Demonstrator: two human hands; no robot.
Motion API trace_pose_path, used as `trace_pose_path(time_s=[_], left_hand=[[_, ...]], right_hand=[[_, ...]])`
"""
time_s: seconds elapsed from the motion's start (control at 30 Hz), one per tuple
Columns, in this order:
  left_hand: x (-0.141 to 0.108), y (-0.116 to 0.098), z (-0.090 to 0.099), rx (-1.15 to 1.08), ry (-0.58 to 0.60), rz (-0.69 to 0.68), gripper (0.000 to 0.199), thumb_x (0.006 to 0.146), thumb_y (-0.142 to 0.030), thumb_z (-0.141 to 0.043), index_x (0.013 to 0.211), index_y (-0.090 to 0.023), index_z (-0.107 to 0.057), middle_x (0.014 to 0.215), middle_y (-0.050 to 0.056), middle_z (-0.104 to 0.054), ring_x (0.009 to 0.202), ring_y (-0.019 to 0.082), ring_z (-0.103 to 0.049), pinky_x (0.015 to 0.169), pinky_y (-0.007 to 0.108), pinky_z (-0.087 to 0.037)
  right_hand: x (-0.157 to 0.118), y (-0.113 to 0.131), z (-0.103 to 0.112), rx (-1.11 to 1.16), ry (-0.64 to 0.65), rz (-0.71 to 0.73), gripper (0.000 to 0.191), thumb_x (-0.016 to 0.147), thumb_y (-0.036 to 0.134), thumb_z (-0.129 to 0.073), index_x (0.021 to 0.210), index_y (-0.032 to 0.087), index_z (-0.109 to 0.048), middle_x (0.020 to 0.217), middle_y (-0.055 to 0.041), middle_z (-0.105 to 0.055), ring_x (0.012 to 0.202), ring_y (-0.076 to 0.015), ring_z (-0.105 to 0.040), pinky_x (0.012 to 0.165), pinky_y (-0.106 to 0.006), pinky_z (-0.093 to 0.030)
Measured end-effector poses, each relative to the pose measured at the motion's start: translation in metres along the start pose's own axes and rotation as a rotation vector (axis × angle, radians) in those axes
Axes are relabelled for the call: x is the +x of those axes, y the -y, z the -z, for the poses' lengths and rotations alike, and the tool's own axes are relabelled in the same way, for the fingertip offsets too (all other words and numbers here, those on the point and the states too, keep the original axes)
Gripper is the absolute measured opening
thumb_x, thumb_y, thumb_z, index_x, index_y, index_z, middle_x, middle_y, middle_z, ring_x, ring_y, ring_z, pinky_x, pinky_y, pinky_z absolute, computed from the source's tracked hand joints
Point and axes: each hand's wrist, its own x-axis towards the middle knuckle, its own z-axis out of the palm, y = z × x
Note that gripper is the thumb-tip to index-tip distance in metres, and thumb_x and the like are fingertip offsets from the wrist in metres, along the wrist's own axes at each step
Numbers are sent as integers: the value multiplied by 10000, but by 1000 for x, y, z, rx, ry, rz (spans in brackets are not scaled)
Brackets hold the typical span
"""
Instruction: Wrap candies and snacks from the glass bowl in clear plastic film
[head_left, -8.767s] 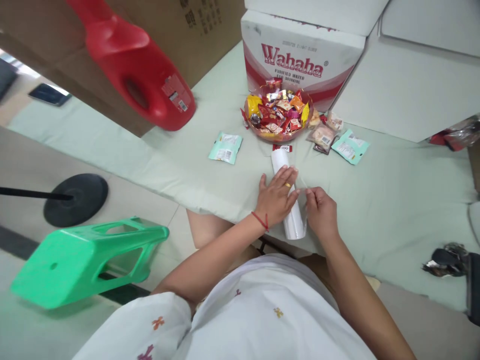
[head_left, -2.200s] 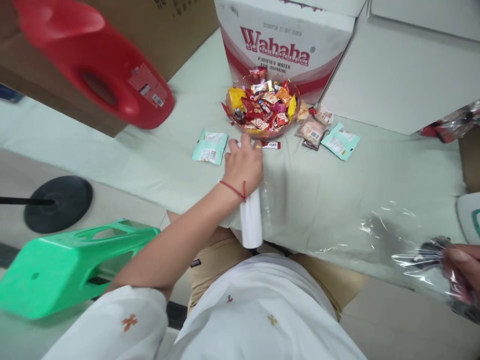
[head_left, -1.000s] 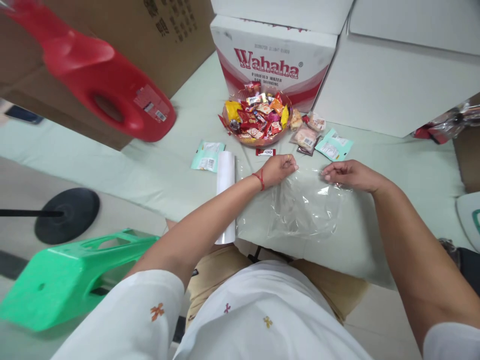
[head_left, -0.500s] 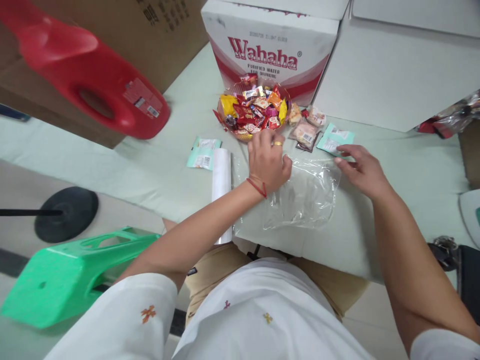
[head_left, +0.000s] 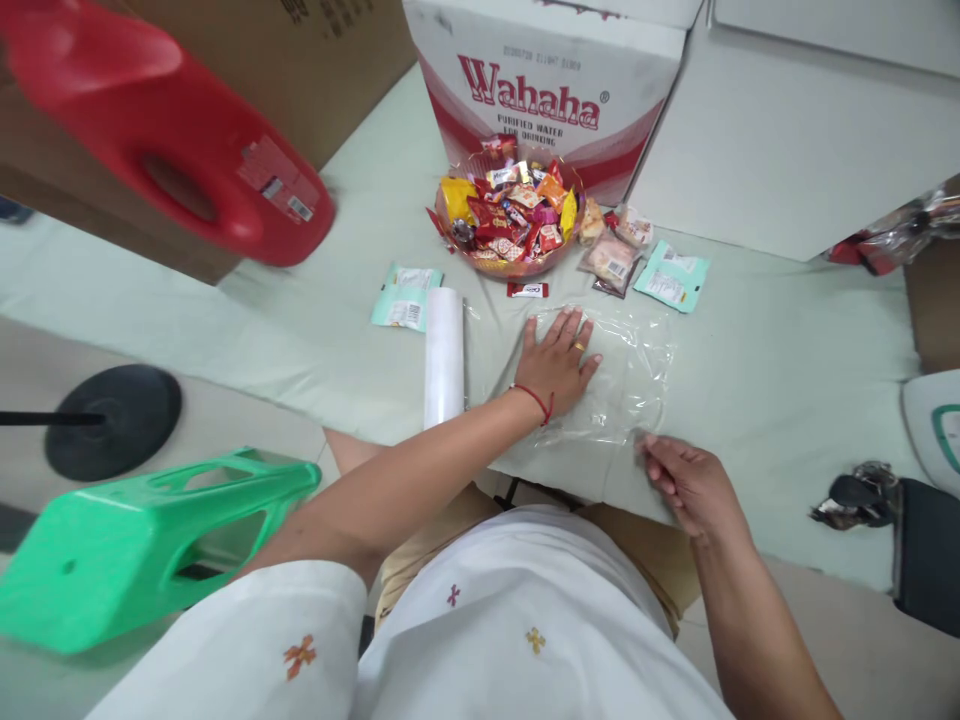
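A clear plastic bag (head_left: 626, 375) lies spread on the cloth-covered table. My left hand (head_left: 559, 362) presses flat on it, fingers spread. At the bag's near right corner, my right hand (head_left: 688, 487) has thumb and forefinger pinched together on the plastic edge. To the left stretches a white roll (head_left: 444, 355), its lower end partly covered by my left forearm. Beyond the bag sits a glass bowl (head_left: 517, 268) heaped with wrapped candies (head_left: 517, 215). Just in front of the bowl lies a small red and white wrapped candy (head_left: 527, 290).
Turquoise packets (head_left: 409, 296) flank the bowl, with several wrapped snacks (head_left: 611, 262) at its right. Behind stands a Wahaha carton (head_left: 547, 90). A red jug (head_left: 262, 190) is back left, a green stool (head_left: 112, 550) lower left, and a black object with keys (head_left: 926, 555) on the right.
My left hand has come down and flattened on the bag, uncovering the small red candy. From the bag's far right corner, my right hand has moved nearer me and pinched the near corner.
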Motion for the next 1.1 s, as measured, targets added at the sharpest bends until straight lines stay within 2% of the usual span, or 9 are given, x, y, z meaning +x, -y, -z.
trace_pose_path(time_s=[0.13, 0.4, 0.57, 0.7, 0.77, 0.83, 0.93, 1.0, 1.1], left_hand=[[0, -1, 1, 11, -7, -2, 618, 1084, -493, -223, 1614, -191, -326, 1724, 96, -246, 1603, 239, -198, 1283, 658, -99], [1, 0, 4, -12, 27, -7, 633, 1076, -518, -241, 1623, -205, -309, 1729, 89, -232, 1604, 260, -193, 1280, 677, -70], [0, 1, 6, 2, 42, -12, 654, 1066, -568, -253, 1629, -240, -297, 1735, 73, -217, 1607, 282, -173, 1261, 719, -24], [0, 2, 5, -3, 43, -27, 680, 1053, -612, -267, 1628, -249, -298, 1735, 76, -214, 1606, 302, -169, 1240, 756, -13], [0, 2, 6, -10, 39, -29, 675, 1053, -608, -272, 1624, -251, -305, 1734, 79, -218, 1605, 304, -174, 1236, 764, -18], [0, 1, 6, -13, 36, -27, 665, 1056, -592, -275, 1622, -245, -310, 1733, 81, -222, 1605, 305, -174, 1234, 769, -21], [0, 1, 7, -12, 37, -23, 648, 1063, -564, -275, 1619, -234, -315, 1730, 82, -227, 1604, 297, -178, 1234, 769, -26], [0, 1, 6, -13, 33, -25, 638, 1066, -556, -272, 1616, -237, -324, 1729, 82, -232, 1604, 283, -181, 1238, 763, -28], [0, 2, 6, -16, 18, -30, 630, 1067, -552, -273, 1612, -243, -333, 1728, 84, -236, 1606, 274, -178, 1242, 756, -27]], right_hand=[[2, 2, 1, -7, 10, 6, 521, 532, 557, -950, 734, 158, -684, 545, 43, -526, 405, -24, -320, 335, -160, -174], [-11, 2, 40, -121, -4, -23, 576, 546, 605, -927, 830, 156, -708, 543, 57, -512, 403, -28, -323, 353, -172, -170], [-12, -5, 56, -242, 29, -27, 592, 590, 670, -875, 840, 162, -700, 551, 64, -493, 419, -40, -315, 383, -194, -181], [-5, 4, 66, -466, 178, 66, 505, 738, 665, -781, 756, 170, -683, 608, 22, -563, 500, -76, -420, 473, -219, -311], [7, 18, 69, -518, 121, 181, 472, 795, 650, -733, 770, 180, -699, 642, 4, -603, 542, -100, -453, 518, -239, -347], [26, 35, 65, -547, -57, 326, 427, 824, 623, -701, 825, 197, -726, 652, 1, -622, 563, -123, -470, 546, -259, -363], [57, 57, 44, -710, -275, 489, 357, 848, 553, -661, 859, 208, -751, 690, -15, -654, 641, -166, -535, 607, -286, -391], [72, 66, 24, -777, -326, 547, 329, 836, 521, -662, 840, 201, -739, 715, -23, -655, 679, -178, -550, 633, -294, -399], [81, 74, 0, -656, -287, 590, 303, 793, 496, -702, 823, 195, -691, 731, -14, -635, 661, -156, -524, 616, -281, -403]])
